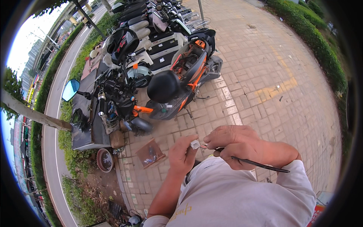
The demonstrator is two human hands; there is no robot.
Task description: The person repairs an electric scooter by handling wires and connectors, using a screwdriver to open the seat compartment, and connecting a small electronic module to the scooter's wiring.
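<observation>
Between the thumb and fingers of my left hand [181, 155] sits a small white plastic wire connector [195, 144]. Thin coloured wires [203, 146] run from it toward my right hand [238, 142]. That hand is closed, its fingertips pinching near the wires. A black cable [261, 165] passes under its palm and sticks out toward my right forearm. Both hands are held up in front of my light shirt. Farther off stands an orange and black motor scooter [193, 70] with its body opened up and inner parts exposed.
A dark helmet [124, 44] and a round mirror [70, 90] are at the scooter's handlebar side. A shallow brown tray [143, 159] with small parts lies on the brick paving. Beside it are a round pot [105, 160] and a dark bench [84, 130]. Several parked scooters stand behind.
</observation>
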